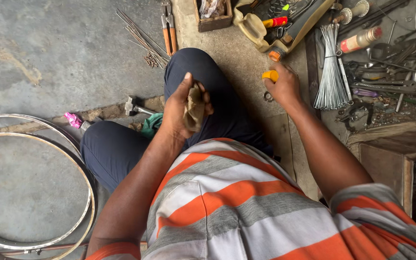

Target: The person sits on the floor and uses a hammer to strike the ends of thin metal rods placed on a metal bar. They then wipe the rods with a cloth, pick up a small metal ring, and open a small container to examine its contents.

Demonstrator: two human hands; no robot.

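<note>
A crumpled tan rag (194,107) is sitting bunched in the person's left hand (185,108), the grip closing around it with the fingers curled over the cloth and the thumb pointing up, held above the dark trouser knee (196,72). The right hand (281,86) is reaching out to the concrete floor (49,53), its grip pinching a small orange-yellow cap (270,75) between fingertips, with a small metal ring (268,97) lying just below that hand. Just beyond the right grip an orange-tipped container (276,54) is lying at the edge of a cream plastic tray (253,29) full of tools. To the outer side of the right grip a bundle of shiny wheel spokes (332,67) is fanning out on the floor, with a spray can (360,40) and scattered wrenches past it. Beyond the left grip are lying loose spokes (143,38) and orange-handled pliers (169,29); to its outer side a hammer (133,106) and two bare bicycle rims (34,192) are resting on the floor.

Judging from this, the step in hand looks like uncapping or recapping a container while the rag is being kept ready for wiping or applying something. The next move probably calls for bringing the two hands together, keeping the cap pinched securely so it is not dropping among the clutter, and opening the rag enough to offer a clean face.
</note>
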